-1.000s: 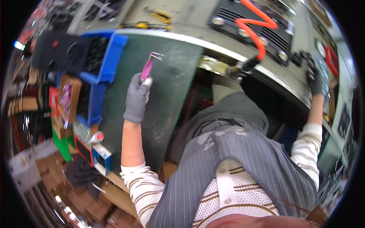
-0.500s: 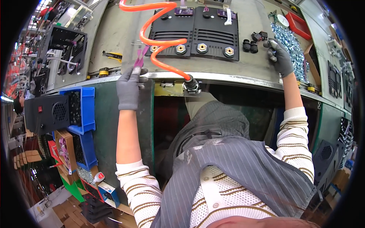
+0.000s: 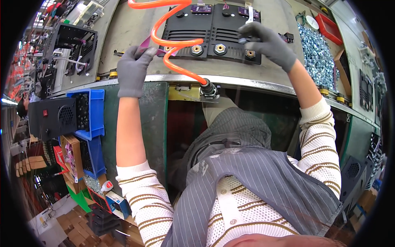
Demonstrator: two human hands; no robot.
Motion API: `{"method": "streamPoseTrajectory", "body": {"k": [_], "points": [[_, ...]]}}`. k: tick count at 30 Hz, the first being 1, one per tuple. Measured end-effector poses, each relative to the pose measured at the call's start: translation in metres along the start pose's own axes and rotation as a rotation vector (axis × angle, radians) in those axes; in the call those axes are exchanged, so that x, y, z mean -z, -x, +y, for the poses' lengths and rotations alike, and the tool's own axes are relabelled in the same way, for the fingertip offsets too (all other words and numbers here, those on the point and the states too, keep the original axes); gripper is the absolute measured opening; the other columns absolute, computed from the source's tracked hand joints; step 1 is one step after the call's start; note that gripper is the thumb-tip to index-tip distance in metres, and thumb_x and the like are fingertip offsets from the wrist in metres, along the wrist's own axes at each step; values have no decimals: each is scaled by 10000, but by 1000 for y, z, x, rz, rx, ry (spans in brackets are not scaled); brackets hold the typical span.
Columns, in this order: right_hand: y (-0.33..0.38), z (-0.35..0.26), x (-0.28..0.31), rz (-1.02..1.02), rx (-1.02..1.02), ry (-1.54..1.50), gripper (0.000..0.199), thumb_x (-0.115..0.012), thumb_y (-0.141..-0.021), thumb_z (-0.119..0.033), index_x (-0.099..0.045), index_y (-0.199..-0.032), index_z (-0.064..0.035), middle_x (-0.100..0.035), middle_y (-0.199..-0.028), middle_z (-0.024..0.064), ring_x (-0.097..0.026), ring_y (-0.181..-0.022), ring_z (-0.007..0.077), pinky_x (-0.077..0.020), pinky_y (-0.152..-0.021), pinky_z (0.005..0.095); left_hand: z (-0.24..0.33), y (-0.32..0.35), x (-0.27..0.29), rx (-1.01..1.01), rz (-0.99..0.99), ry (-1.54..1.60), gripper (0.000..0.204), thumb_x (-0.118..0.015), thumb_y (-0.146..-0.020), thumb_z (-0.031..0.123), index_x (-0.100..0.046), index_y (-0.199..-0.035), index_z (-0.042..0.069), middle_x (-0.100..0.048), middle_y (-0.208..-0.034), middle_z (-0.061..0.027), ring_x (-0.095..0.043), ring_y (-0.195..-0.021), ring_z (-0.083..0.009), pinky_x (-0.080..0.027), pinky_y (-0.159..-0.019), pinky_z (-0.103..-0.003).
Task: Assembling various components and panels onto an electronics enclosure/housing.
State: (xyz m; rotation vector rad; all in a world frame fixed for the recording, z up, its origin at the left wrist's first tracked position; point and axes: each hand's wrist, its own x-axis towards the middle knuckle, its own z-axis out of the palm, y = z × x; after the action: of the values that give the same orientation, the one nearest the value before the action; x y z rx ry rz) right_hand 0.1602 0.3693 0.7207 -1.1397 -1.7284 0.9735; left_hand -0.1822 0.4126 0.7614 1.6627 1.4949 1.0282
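Observation:
My left hand (image 3: 133, 68), in a grey glove, pinches some thin purple strips (image 3: 145, 43) beside the left edge of the left black panel (image 3: 185, 35). Part of the strips runs behind the orange coiled hose (image 3: 158, 33). My right hand (image 3: 269, 44), also gloved, is above the right black panel (image 3: 228, 35) with fingers curled around a small shiny metal part (image 3: 243, 40), whose exact kind is hard to make out. Both panels lie flat, with hex nuts around brass fittings (image 3: 220, 49) along their near edge and small purple circuit boards (image 3: 201, 9) at the far end.
A heap of shiny small metal hardware (image 3: 316, 55) lies at the right, near a red tray (image 3: 329, 29). A black part (image 3: 288, 38) sits beside my right wrist. The hose ends in a black connector (image 3: 208, 88) at the table edge. Blue bins (image 3: 97, 113) stand at left.
My right hand has moved left from beside the metal heap to above the right panel. My left hand has shifted slightly left and farther over the table, still holding the purple strips.

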Motion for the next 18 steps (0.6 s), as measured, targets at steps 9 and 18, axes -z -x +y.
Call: {"method": "streamPoseTrajectory", "body": {"k": [9,18], "points": [[-70,-8,-58,-298,-60,112,300,-617,-757,-48,-616,-1057,-26,-633,-805,32,-553,-702,88,-462,-673,244,-9,-21,-33,-271,-241,-433,326,-664,-774,310,-641,-992,69,-661,-880,-140,-632,-785,-255,-477,-696,-340],[-95,-13,-74,-443,-83,460,325,-661,-712,-128,-651,-1034,-80,-658,-826,124,-614,-708,197,-479,-676,317,-6,-19,-40,-431,-199,-631,344,-620,-787,393,-641,-983,111,-636,-888,-152,-597,-841,-335,-470,-701,-415]]}}
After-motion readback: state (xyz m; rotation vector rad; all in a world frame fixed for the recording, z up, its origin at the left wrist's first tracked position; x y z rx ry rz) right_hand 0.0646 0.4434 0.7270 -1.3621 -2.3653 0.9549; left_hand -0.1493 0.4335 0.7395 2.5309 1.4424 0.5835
